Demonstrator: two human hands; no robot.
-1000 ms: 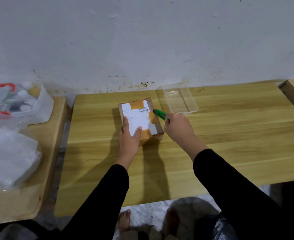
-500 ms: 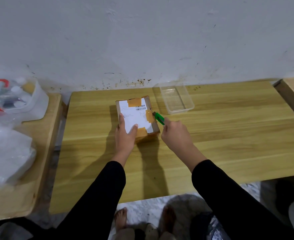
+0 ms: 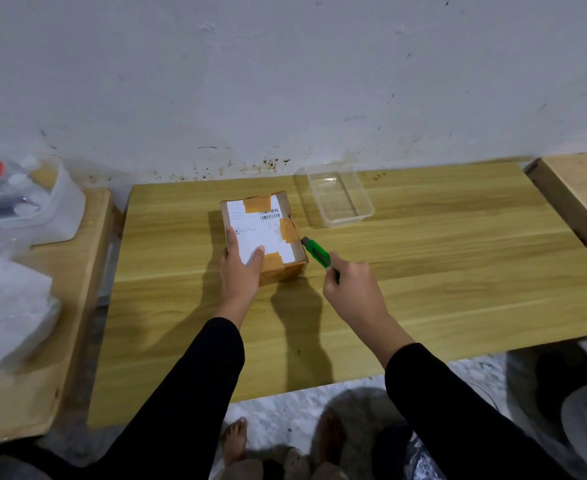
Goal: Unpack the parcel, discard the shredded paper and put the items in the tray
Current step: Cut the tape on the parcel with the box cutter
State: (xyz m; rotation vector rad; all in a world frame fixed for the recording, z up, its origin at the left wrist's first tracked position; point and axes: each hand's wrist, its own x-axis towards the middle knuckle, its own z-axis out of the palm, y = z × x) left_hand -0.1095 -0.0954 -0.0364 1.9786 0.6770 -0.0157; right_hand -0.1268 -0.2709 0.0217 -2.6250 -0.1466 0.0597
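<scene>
A small cardboard parcel (image 3: 267, 223) with a white label and brown tape lies on the wooden table (image 3: 423, 271). My left hand (image 3: 240, 271) presses on its near left corner, thumb on the label. My right hand (image 3: 350, 289) grips a green utility knife (image 3: 316, 252). The knife's tip touches the parcel's right edge beside a tape patch. A clear plastic tray (image 3: 337, 199), with nothing in it, stands just right of the parcel near the wall.
A lower wooden table (image 3: 49, 306) at the left holds a white tub of bottles (image 3: 25, 206) and clear plastic bags (image 3: 4, 306). Another wooden surface (image 3: 579, 192) adjoins at the right. A black plastic bag (image 3: 413, 455) and bare feet are on the floor below.
My right hand has drawn the knife back toward me along the parcel's right edge. My left hand still holds the parcel down. The view has shifted slightly.
</scene>
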